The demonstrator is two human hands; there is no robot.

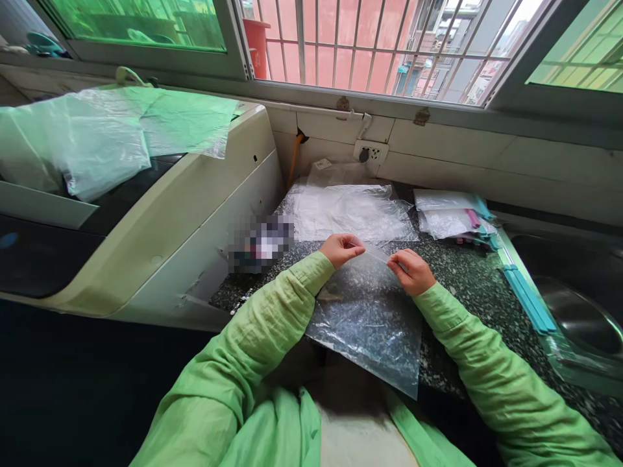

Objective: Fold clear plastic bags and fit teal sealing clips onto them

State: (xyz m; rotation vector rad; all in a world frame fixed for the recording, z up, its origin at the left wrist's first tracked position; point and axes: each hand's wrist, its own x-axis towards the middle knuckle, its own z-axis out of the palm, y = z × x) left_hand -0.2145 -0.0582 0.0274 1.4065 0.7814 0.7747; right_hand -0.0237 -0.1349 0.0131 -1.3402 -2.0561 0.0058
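A clear plastic bag (pixel 372 327) lies over the front of the speckled counter, its lower corner hanging past the edge. My left hand (pixel 341 250) pinches the bag's far edge between thumb and fingers. A short way to the right, my right hand (pixel 411 270) pinches the same edge, which runs as a thin straight line between the two. Just beyond my hands is a pile of crumpled clear plastic bags (pixel 348 209). Flat white packets with blue and pink strips (pixel 450 217) lie to the right of that pile.
Blue strips (pixel 528 298) lie by the sink (pixel 579 318) at the right. A washing machine (pixel 195 227) with plastic sheets (pixel 111 130) on top stands left. A blurred item (pixel 263 245) sits near it. The wall holds a socket (pixel 370 153) below the barred window.
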